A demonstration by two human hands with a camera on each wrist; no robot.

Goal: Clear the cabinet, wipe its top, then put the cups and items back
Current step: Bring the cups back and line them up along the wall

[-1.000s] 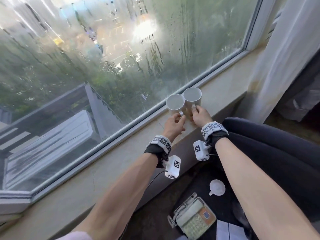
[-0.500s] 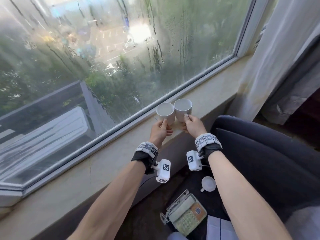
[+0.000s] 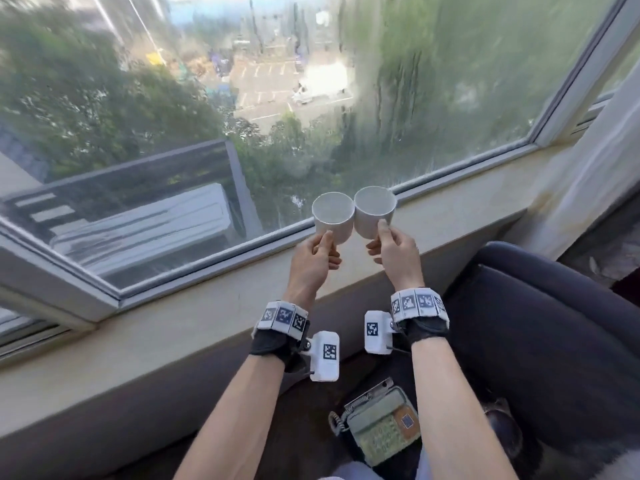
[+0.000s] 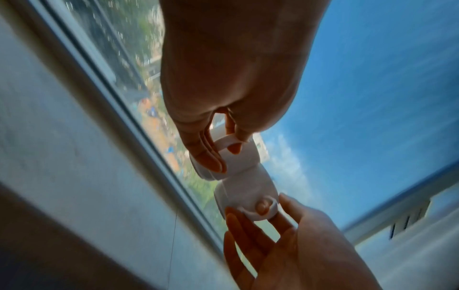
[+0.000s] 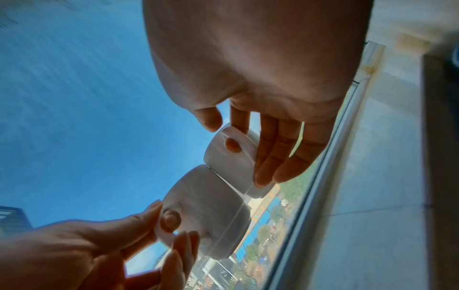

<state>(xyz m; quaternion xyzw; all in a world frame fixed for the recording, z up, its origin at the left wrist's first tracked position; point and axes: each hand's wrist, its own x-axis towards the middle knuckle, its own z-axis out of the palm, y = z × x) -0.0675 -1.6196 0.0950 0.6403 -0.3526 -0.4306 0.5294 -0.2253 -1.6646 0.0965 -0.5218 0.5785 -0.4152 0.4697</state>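
Two white cups are held up side by side at the centre of the head view, in front of the rain-streaked window (image 3: 242,98) and above the pale windowsill (image 3: 207,306). Their rims touch. The left hand (image 3: 313,261) pinches the handle of the left cup (image 3: 333,216), thumb on top and a fingertip poking through the loop, as the left wrist view shows. The right hand (image 3: 394,254) has the right cup (image 3: 374,211) by its handle the same way, one finger through the loop and the other fingers lying fairly straight along the cup's side. Lower in the frame, a grey-green telephone (image 3: 379,424) lies between the forearms, beside a dark chair (image 3: 536,341) at the right.
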